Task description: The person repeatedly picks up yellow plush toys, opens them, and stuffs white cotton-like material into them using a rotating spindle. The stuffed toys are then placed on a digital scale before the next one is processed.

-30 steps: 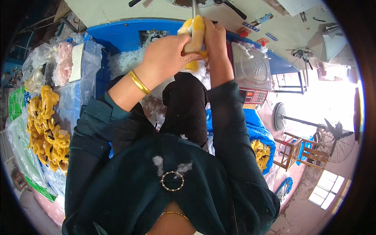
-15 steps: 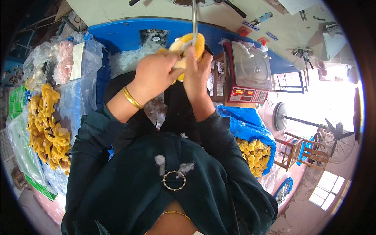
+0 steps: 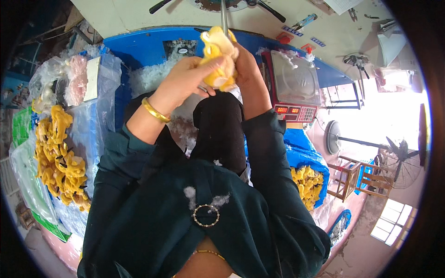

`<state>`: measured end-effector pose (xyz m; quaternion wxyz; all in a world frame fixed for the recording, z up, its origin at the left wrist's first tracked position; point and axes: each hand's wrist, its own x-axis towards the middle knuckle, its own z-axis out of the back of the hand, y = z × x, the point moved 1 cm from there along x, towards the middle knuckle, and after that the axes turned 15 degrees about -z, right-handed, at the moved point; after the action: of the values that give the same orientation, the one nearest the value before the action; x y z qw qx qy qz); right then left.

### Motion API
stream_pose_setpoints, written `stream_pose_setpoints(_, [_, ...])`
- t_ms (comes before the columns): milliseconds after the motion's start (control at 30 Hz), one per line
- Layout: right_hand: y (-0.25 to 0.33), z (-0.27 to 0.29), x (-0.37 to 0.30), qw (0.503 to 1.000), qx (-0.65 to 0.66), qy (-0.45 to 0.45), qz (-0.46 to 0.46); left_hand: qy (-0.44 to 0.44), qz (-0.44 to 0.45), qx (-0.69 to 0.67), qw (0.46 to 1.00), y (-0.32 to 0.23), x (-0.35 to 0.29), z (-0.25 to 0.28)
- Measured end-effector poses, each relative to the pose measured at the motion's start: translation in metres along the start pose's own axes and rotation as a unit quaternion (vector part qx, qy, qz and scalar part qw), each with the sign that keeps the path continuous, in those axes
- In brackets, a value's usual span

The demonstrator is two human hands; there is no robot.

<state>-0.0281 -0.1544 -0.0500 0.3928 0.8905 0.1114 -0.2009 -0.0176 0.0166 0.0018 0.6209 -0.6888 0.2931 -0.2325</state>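
Yellow plush piece (image 3: pixel 219 58) sits in front of you, at the lower end of the metal tube (image 3: pixel 224 17); can't tell if it's on the tube or just against it. Your left hand (image 3: pixel 181 78) pinches its left side, thumb across the front, probably to steady the floppy body. Your right hand (image 3: pixel 249 69) backs the right edge, likely as support; its fingers are hidden, closure can't tell. Yellow pile (image 3: pixel 60 160) lies left, seemingly for easy reach; blue bag (image 3: pixel 323 178) right holds more.
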Motion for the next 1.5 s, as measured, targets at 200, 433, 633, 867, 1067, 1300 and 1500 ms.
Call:
stream_pose_setpoints(200, [0.012,0.005,0.019,0.987,-0.129,-0.007,0.094,-0.017,-0.239,0.383,0.892,0.033,0.018,-0.016])
stream_pose_setpoints(433, [0.043,0.009,0.062,0.93,-0.29,-0.08,0.211,-0.039,-0.214,0.548,0.807,0.038,0.066,-0.015])
stream_pose_setpoints(633, [0.012,-0.003,0.016,0.963,-0.183,-0.087,0.178,0.018,-0.196,0.398,0.896,0.035,0.017,-0.016])
stream_pose_setpoints(867, [0.058,0.001,0.064,0.908,-0.302,-0.238,0.167,-0.048,-0.053,-0.21,0.975,0.001,0.049,-0.009])
stream_pose_setpoints(1067, [0.05,0.024,0.076,0.863,-0.374,-0.273,0.201,-0.032,-0.002,-0.214,0.976,0.01,0.043,-0.014])
stream_pose_setpoints(1300, [0.025,-0.021,-0.002,0.944,-0.215,-0.198,0.151,0.037,0.072,-0.249,0.965,0.001,0.014,0.012])
stream_pose_setpoints(1500, [0.065,0.004,0.071,0.882,-0.296,-0.323,0.172,-0.059,0.104,-0.316,0.941,0.0,0.073,0.002])
